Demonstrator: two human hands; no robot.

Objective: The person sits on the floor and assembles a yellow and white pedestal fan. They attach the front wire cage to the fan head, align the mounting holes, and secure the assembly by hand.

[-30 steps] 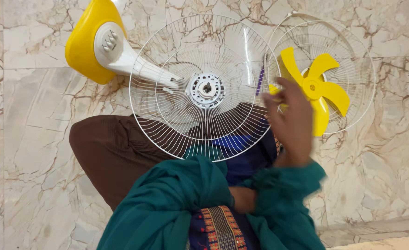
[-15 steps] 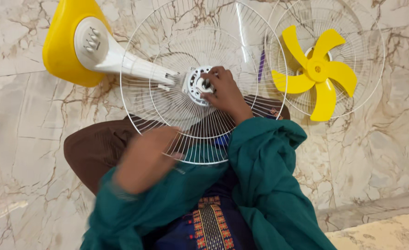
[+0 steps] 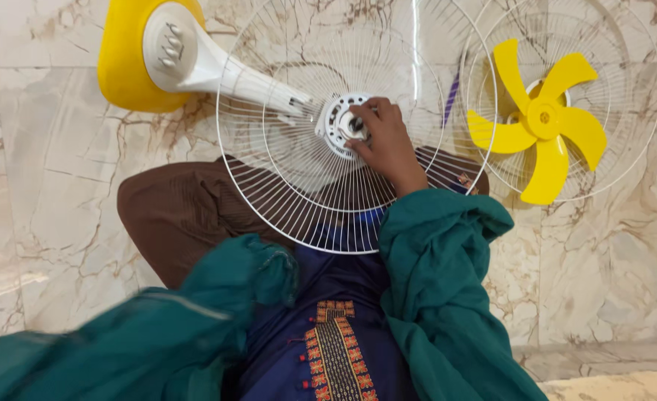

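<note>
Open floor (image 3: 61, 223) left (grille (image 3: 298, 200) centre)

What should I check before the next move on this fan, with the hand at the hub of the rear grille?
1. Right hand at the motor hub: ok, fingers touch its centre.
2. Rear grille seated on the hub: ok, it rests across the lap, tilted.
3. Yellow blade off the shaft: ok, it lies apart in the front grille on the floor.
4. Fan base steady: ok, it lies on its side on the marble floor.
5. Left hand free: cannot tell, only a blurred green sleeve shows.
6. Hub nut tight or loose: cannot tell, fingers cover it.
</note>
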